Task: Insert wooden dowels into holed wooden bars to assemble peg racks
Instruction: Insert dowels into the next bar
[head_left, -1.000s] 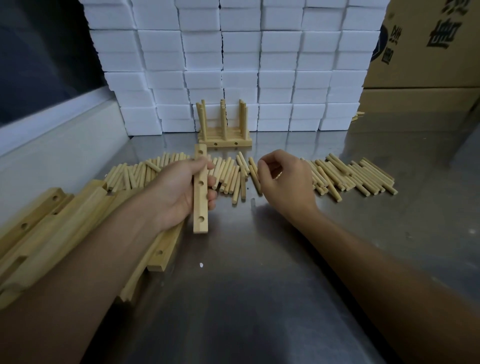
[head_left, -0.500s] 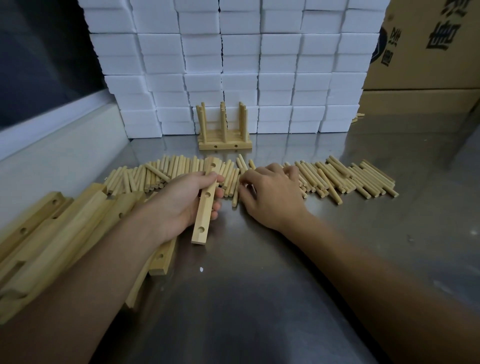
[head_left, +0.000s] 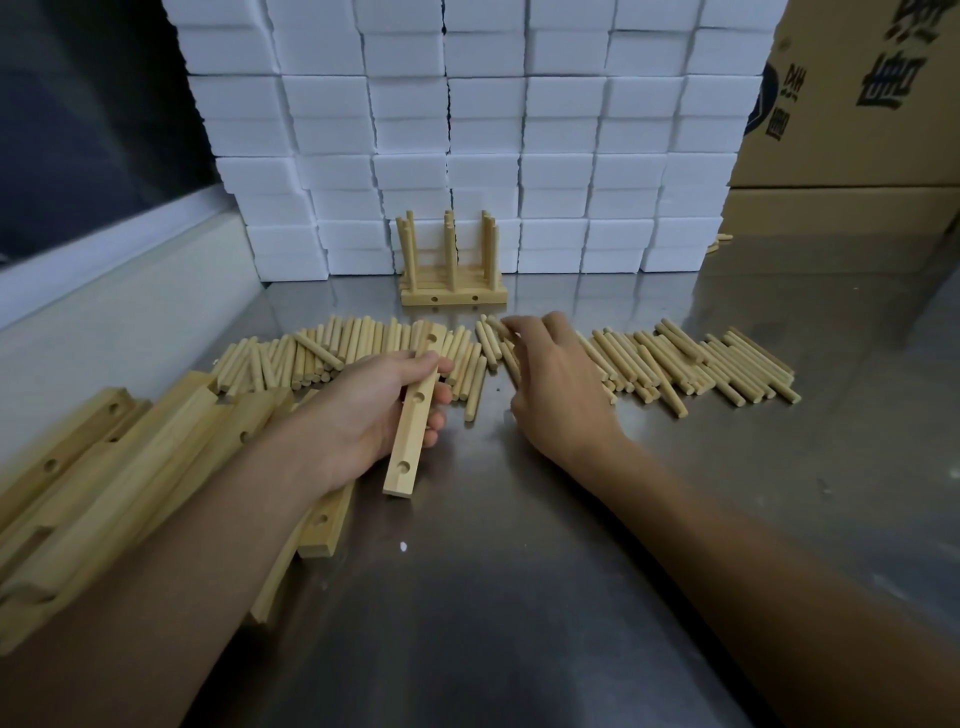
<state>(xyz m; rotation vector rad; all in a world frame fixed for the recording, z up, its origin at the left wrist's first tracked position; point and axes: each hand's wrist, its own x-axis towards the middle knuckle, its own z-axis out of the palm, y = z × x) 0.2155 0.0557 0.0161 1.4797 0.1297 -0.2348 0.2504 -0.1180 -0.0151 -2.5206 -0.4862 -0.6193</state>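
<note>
My left hand (head_left: 371, 410) grips a holed wooden bar (head_left: 413, 423) with three holes facing up, tilted slightly, its near end low over the steel table. My right hand (head_left: 553, 384) lies palm down on the row of wooden dowels (head_left: 691, 364), and its fingertips touch a dowel (head_left: 496, 325) at the far side of the row. More dowels (head_left: 322, 351) lie behind my left hand. Whether the fingers pinch that dowel is not clear.
Finished peg racks (head_left: 451, 270) stand at the back against a wall of white foam blocks (head_left: 483, 135). A pile of holed bars (head_left: 119, 462) lies at the left under my forearm. Cardboard boxes (head_left: 862, 104) stand at the back right. The steel table (head_left: 519, 597) stretches towards me.
My right hand has come down from a raised pinch onto the dowel row and reached farther back. My left hand has tilted the bar and lowered it a little.
</note>
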